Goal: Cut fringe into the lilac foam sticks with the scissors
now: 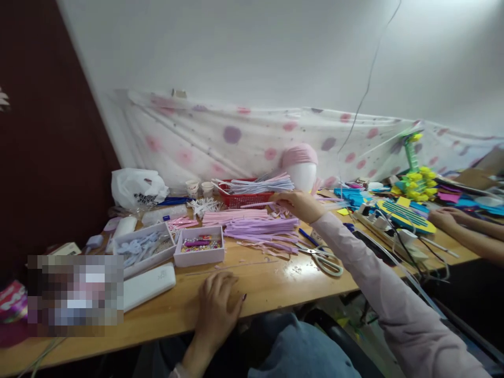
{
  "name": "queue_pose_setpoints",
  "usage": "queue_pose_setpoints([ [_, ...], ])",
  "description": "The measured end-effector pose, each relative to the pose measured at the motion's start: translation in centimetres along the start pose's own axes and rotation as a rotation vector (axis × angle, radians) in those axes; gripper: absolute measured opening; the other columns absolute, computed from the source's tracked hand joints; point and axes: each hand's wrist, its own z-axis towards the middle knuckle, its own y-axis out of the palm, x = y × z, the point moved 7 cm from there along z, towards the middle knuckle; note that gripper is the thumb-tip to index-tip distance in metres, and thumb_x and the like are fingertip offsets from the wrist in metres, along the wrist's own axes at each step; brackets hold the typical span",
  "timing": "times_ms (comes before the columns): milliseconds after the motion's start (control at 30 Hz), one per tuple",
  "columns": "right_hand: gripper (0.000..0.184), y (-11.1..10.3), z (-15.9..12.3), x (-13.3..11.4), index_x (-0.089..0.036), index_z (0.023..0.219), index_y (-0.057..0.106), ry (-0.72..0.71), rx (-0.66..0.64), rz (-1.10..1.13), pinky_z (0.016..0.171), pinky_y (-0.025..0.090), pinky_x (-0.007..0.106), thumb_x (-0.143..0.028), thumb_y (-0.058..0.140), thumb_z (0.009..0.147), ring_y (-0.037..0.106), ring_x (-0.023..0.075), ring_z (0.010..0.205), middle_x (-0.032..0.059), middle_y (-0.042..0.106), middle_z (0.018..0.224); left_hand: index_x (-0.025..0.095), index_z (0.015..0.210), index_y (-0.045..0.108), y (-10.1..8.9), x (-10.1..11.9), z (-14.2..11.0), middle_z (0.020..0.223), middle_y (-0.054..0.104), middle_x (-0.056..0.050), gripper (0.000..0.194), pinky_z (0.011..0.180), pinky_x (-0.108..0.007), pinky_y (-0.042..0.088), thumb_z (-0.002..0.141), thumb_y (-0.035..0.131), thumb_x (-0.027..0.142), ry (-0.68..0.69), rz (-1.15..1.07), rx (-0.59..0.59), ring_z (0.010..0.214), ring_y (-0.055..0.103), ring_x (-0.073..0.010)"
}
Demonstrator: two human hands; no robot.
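Observation:
My right hand [297, 205] is stretched out over the craft supplies, its fingers closed on one end of a pale purple pipe cleaner [255, 205] that points left. Just below it lie a bundle of purple pipe cleaners [260, 228] and a bundle of pink ones [232, 216]. Behind the pipe cleaner in my hand stands a red basket [246, 200] holding pale grey-blue stems [260, 185]. My left hand [219, 302] rests at the table's front edge, fingers apart and holding nothing. A thin strand [232, 268] lies on the wood beyond its fingertips.
Scissors [321, 257] lie below my right forearm. At left are a white box of beads [200, 257], a box of pale pieces [147, 247] and a white case [151, 283]. A pink-capped head form [301, 168] stands behind. Another person's hands [447, 218] are at right, near a power strip [388, 233].

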Motion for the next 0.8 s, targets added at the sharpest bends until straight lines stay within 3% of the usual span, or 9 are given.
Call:
queue_pose_setpoints([
  [67,0.020,-0.1,-0.8,-2.5,-0.019,0.096,0.070,-0.043,0.040,0.096,0.076,0.048,0.025,-0.017,0.050,0.093,0.067,0.0157,0.083,0.0036,0.074,0.090,0.021,0.098,0.070,0.1,0.5,1.0,0.081,0.067,-0.006,0.022,0.077,-0.042,0.052,0.087,0.060,0.037,-0.120,-0.280,-0.061,0.081,0.063,-0.0227],
  [133,0.015,0.7,-1.5,-5.8,-0.019,0.096,0.068,-0.112,0.042,0.187,0.074,0.047,0.021,-0.018,0.053,0.092,0.067,0.0132,0.083,0.0028,0.074,0.093,0.019,0.110,0.065,0.5,1.0,2.4,0.074,0.062,-0.002,0.036,0.052,-0.027,0.045,0.088,0.057,0.047,-0.313,-0.649,-0.076,0.057,0.055,-0.0131],
  [200,0.010,1.9,-2.1,-9.1,-0.018,0.099,0.064,-0.177,0.025,0.261,0.072,0.047,0.019,-0.020,0.057,0.091,0.068,0.0115,0.079,0.0017,0.074,0.090,0.018,0.108,0.063,0.5,1.9,4.1,0.070,0.060,0.001,0.043,0.044,-0.021,0.036,0.084,0.061,0.054,-0.438,-0.957,0.015,0.045,0.043,-0.0069],
  [267,0.012,3.1,-2.7,-11.9,-0.018,0.101,0.061,-0.239,-0.001,0.306,0.069,0.047,0.019,-0.018,0.061,0.089,0.068,0.0119,0.077,0.0000,0.074,0.086,0.016,0.088,0.064,0.3,2.5,5.6,0.063,0.057,0.003,0.042,0.041,-0.018,0.028,0.075,0.071,0.055,-0.517,-1.203,0.163,0.041,0.037,-0.0040],
  [333,0.013,3.8,-3.2,-13.7,-0.018,0.102,0.059,-0.273,-0.006,0.322,0.067,0.046,0.021,-0.015,0.058,0.090,0.068,0.0133,0.078,0.0005,0.074,0.086,0.015,0.067,0.057,-0.1,2.8,6.5,0.054,0.048,0.005,0.045,0.039,-0.017,0.024,0.073,0.072,0.057,-0.536,-1.237,0.258,0.041,0.034,-0.0029],
  [400,0.013,3.9,-3.4,-14.2,-0.019,0.104,0.058,-0.291,-0.001,0.329,0.068,0.045,0.021,-0.016,0.055,0.092,0.067,0.0136,0.079,0.0005,0.073,0.087,0.015,0.061,0.054,-0.6,2.7,6.9,0.051,0.047,0.005,0.048,0.039,-0.016,0.022,0.072,0.073,0.057,-0.546,-1.235,0.314,0.040,0.034,-0.0026],
  [533,0.013,3.4,-3.9,-11.7,-0.020,0.104,0.058,-0.265,0.022,0.307,0.065,0.043,0.021,-0.019,0.058,0.091,0.066,0.0134,0.075,0.0004,0.073,0.084,0.013,0.076,0.066,-2.2,1.5,6.7,0.057,0.056,0.004,0.043,0.039,-0.016,0.029,0.068,0.076,0.054,-0.560,-1.273,0.393,0.041,0.039,-0.0026],
  [633,0.012,3.1,-5.2,-7.3,-0.020,0.099,0.060,-0.176,0.048,0.257,0.063,0.043,0.021,-0.016,0.057,0.088,0.065,0.0134,0.071,0.0014,0.072,0.081,0.012,0.083,0.070,-4.1,-0.7,6.2,0.062,0.063,0.001,0.044,0.042,-0.018,0.038,0.059,0.085,0.046,-0.598,-1.330,0.516,0.044,0.047,-0.0048],
  [800,0.012,3.5,-10.0,0.4,-0.020,0.095,0.064,0.037,0.089,0.128,0.061,0.045,0.024,-0.023,0.054,0.088,0.064,0.0151,0.066,0.0033,0.071,0.078,0.014,0.076,0.069,-6.7,-4.3,4.4,0.059,0.064,0.003,0.038,0.045,-0.017,0.043,0.055,0.087,0.039,-0.638,-1.308,0.677,0.047,0.052,-0.0054],
])
